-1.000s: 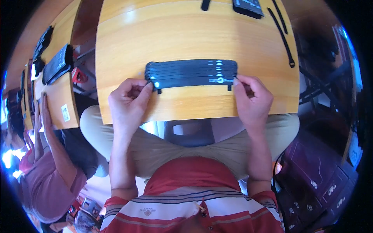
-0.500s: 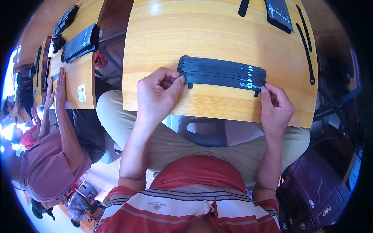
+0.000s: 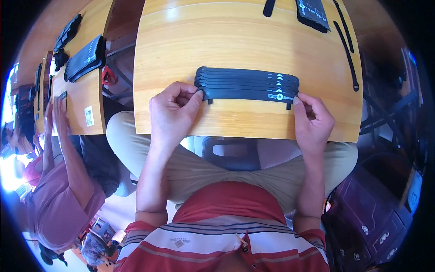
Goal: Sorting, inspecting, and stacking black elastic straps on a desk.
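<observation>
Two pinches, one at each end of a fanned stack of black straps (image 3: pixel 247 85), laid crosswise near the front edge of the wooden table (image 3: pixel 217 45). Gripping its near left corner between thumb and curled fingers of the left hand (image 3: pixel 173 117). Clamping the near right corner likewise with the right hand (image 3: pixel 313 122). Overlapping in steps, with white print toward the right end and two short dark tabs (image 3: pixel 210 101) along the near side. Impossible to tell whether resting fully on the wood or slightly raised. Farther off, toward the right, another strap bundle (image 3: pixel 312 16), cut off by the upper edge of view, with a rounded strap end (image 3: pixel 268 7) on its left and two narrow loose straps (image 3: pixel 348 56) on its right. Leftward, on a second table (image 3: pixel 84 97), a layered black pile (image 3: pixel 85 59), beyond a co-worker's outstretched hands (image 3: pixel 58 114).
</observation>
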The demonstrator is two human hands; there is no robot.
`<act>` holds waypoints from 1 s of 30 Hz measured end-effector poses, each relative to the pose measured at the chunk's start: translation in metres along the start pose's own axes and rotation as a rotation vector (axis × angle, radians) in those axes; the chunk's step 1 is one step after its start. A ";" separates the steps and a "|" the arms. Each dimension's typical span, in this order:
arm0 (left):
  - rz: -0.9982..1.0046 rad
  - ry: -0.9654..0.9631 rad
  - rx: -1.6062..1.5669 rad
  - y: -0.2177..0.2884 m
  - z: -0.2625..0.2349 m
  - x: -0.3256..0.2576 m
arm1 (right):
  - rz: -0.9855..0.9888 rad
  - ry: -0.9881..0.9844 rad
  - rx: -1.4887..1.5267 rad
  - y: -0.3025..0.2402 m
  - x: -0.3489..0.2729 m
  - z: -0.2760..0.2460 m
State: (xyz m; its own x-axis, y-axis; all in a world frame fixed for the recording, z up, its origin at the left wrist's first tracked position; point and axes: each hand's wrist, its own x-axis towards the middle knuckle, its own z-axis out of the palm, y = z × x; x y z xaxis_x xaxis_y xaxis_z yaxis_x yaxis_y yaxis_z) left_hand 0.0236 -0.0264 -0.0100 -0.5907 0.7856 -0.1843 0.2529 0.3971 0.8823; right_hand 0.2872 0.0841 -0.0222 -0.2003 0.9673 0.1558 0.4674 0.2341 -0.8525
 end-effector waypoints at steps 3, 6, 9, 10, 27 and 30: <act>0.007 -0.009 -0.005 -0.001 0.000 0.000 | -0.005 0.005 0.018 -0.001 0.000 0.001; 0.004 -0.014 -0.008 -0.001 -0.001 0.000 | -0.019 0.013 0.022 -0.001 0.000 0.002; 0.007 -0.017 -0.024 -0.001 -0.001 0.000 | -0.033 0.019 0.017 -0.001 0.001 0.002; 0.010 -0.009 -0.018 -0.002 -0.001 0.000 | -0.042 0.015 0.011 -0.001 0.001 0.002; 0.017 -0.008 -0.013 0.000 0.000 -0.001 | -0.096 0.029 -0.010 -0.001 0.002 0.002; 0.015 -0.006 0.005 0.002 0.000 -0.002 | -0.097 0.038 0.000 -0.001 0.002 0.003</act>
State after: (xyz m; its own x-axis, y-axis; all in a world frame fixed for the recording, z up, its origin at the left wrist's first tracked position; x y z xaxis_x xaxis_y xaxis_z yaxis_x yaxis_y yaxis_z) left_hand 0.0251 -0.0270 -0.0080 -0.5826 0.7939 -0.1738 0.2650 0.3878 0.8828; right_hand 0.2843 0.0855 -0.0227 -0.2118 0.9432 0.2559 0.4473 0.3263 -0.8327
